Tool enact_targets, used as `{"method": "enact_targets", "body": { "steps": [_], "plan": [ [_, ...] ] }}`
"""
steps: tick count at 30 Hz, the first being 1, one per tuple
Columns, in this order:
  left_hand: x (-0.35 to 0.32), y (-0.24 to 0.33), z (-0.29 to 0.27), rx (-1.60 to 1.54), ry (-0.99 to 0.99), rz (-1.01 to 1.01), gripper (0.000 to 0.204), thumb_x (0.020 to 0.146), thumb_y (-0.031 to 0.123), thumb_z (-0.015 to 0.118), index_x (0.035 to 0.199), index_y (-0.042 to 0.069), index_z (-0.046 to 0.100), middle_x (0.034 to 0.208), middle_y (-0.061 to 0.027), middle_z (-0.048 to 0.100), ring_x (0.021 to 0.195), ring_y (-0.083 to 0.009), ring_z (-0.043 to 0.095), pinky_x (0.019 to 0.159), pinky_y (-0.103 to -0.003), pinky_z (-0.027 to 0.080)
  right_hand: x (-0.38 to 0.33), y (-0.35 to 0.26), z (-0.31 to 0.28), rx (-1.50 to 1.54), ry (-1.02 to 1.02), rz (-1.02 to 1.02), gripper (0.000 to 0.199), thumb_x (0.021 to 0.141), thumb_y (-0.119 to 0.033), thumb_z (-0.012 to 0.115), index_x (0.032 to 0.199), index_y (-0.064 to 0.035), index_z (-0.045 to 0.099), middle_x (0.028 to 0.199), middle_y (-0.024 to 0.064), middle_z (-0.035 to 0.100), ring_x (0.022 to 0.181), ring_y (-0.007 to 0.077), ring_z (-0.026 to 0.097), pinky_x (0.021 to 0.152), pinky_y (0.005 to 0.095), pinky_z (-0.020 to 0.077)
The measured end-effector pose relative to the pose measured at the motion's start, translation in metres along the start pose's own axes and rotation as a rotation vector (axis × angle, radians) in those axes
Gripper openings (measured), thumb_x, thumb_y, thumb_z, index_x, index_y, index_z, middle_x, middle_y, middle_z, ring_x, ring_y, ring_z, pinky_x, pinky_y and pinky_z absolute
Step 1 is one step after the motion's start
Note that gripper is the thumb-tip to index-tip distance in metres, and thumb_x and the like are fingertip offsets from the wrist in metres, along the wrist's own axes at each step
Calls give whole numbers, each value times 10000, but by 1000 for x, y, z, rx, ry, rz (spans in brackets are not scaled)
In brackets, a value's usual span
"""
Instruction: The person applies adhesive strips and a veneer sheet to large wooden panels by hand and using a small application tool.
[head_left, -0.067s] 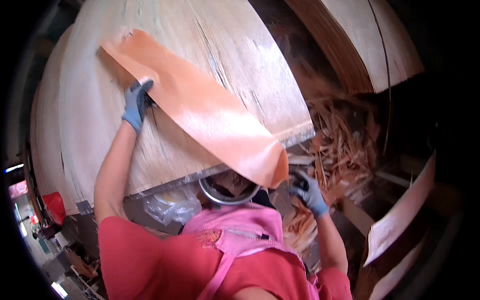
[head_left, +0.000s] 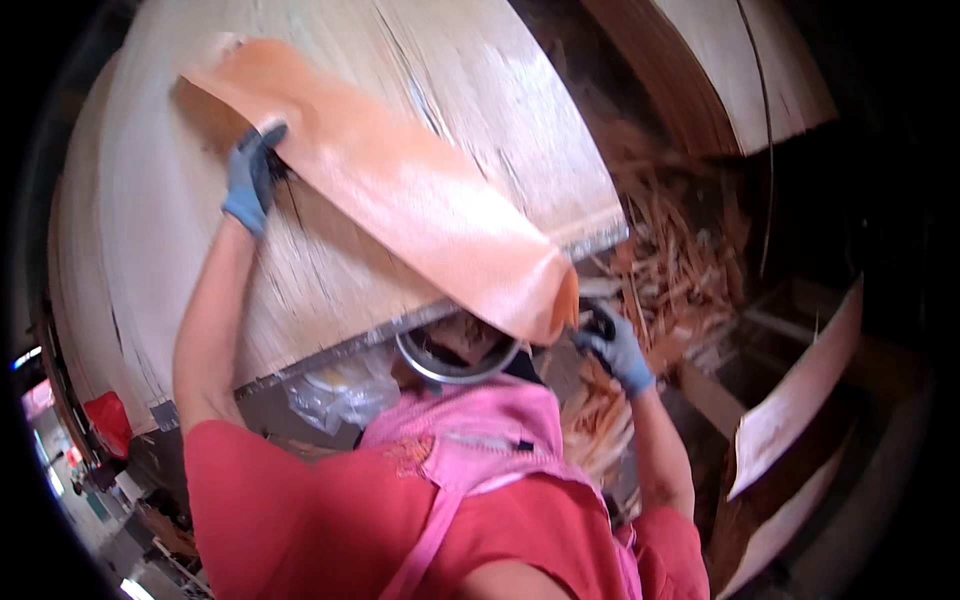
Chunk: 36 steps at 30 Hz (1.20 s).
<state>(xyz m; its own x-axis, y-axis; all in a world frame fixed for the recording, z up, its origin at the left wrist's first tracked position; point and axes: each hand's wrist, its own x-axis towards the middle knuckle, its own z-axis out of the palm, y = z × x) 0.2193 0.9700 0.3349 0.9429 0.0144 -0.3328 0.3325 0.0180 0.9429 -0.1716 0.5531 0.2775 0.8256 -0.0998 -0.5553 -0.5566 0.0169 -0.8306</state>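
A long orange-brown sheet of wood veneer point(head_left: 400, 190) lies slantwise over a stack of pale veneer sheets point(head_left: 150, 220). My left hand point(head_left: 254, 180), in a blue-grey glove with dark fingers, grips the strip's left edge, thumb on top and fingers beneath. That edge is lifted off the stack. The strip's near right end curls up and hangs past the stack's edge. Just beside this end is my right hand point(head_left: 618, 350), in a matching glove. Its fingers are bent and apart, with nothing visible held between them; any light contact with the curled corner is unclear.
A round metal-rimmed bowl point(head_left: 460, 375) sits at the stack's near edge, beside a clear plastic bag point(head_left: 345, 395). Wood scraps point(head_left: 680, 255) pile up on the right. Another veneer stack point(head_left: 720, 60) stands far right, and a curved pale sheet point(head_left: 795, 400) leans near right.
The veneer strip and both hands sit slightly higher in view, partly from the view shifting. My left hand has moved a little left and away, still gripping the strip.
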Motion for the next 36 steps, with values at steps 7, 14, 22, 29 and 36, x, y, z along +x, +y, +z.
{"method": "enact_targets", "body": {
  "steps": [7, 14, 22, 29, 36],
  "plan": [
    [65, 74, 41, -6, -393, 254, 281, 943, 195, 618, 1193, 72, 650, 1120, -52, 679, 1004, -161, 662, 851, -343, 566, 18, -12, 34, 0, 235, -10, 266, 853, -72, 714, 1100, 20, 677, 821, -54, 628, 681, 47, 520, 598, 214, 440],
    [65, 179, 143, -134, -594, 596, 171, 880, 146, 705, 1031, 71, 675, 825, 8, 663, 656, -96, 614, 526, -270, 526, -19, -102, 30, -385, 156, 75, 143, 847, -128, 737, 913, -3, 713, 612, -58, 532, 561, 37, 446, 510, 241, 363],
    [163, 52, 118, 480, -144, 254, 279, 840, 235, 707, 1007, 13, 673, 811, -127, 693, 633, -219, 661, 538, -363, 557, 2, -130, 36, -178, 73, 262, 138, 850, -156, 756, 793, -49, 691, 619, -82, 521, 554, 9, 451, 500, 201, 342],
    [166, 53, 120, 184, -270, -47, 275, 834, 231, 730, 905, -28, 673, 741, -154, 682, 501, -262, 639, 415, -360, 513, 37, -149, 34, -254, 6, 189, 139, 860, -152, 749, 818, -33, 690, 652, -84, 549, 572, 17, 456, 519, 206, 353],
    [243, 48, 47, -146, -580, -152, 335, 1006, 328, 472, 964, 52, 657, 725, -84, 634, 525, -224, 579, 463, -384, 525, 66, -191, 54, -205, -69, 150, 90, 862, -103, 709, 895, -22, 733, 665, -65, 594, 529, 16, 479, 478, 196, 353]
  ]
}}
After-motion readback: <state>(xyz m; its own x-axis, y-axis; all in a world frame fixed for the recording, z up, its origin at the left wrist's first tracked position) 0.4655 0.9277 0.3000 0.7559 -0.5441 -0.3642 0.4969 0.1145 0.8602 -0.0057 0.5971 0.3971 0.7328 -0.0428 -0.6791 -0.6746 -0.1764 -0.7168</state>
